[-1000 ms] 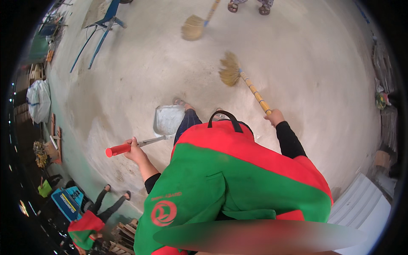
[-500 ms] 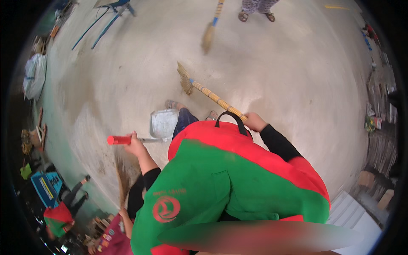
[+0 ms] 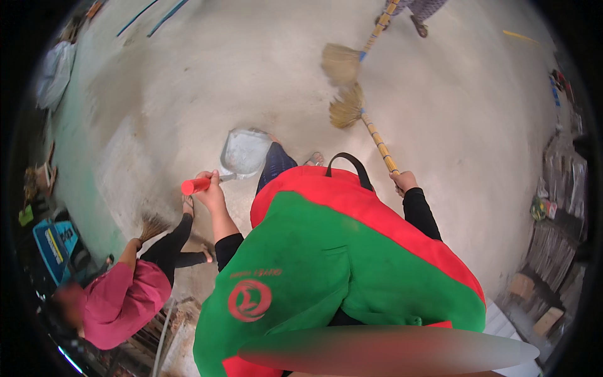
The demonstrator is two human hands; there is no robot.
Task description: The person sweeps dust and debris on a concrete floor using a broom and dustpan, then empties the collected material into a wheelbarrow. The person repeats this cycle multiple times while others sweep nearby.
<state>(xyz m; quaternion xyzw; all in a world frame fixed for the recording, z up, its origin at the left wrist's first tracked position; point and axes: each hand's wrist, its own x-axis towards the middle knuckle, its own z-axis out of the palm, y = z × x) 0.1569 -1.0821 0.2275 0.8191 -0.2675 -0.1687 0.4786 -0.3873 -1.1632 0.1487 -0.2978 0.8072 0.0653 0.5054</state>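
My left hand (image 3: 212, 190) is closed round the red handle (image 3: 195, 186) of a grey dustpan (image 3: 244, 154). The pan rests on the floor beside my foot, its far edge turned away from me. My right hand (image 3: 405, 181) is wrapped round the yellow handle of a straw broom (image 3: 379, 143). Its bristles fan out on the floor ahead and to the right of the pan. A co-worker's straw broom (image 3: 341, 65) is just beyond, its bristles close to mine. A red and green garment covers my front.
One co-worker's feet (image 3: 419, 26) show at the far edge. At the left, a person in a maroon shirt (image 3: 129, 295) bends with a short broom (image 3: 152, 227). A blue machine (image 3: 55, 250) stands behind that person. Stacked flat material (image 3: 553, 229) and wood blocks (image 3: 548, 321) line the right side.
My broom has swung to the right, and the dustpan's red handle has shifted right and forward. The far co-worker's broom has moved right and nearer. The person in maroon has come more into view.
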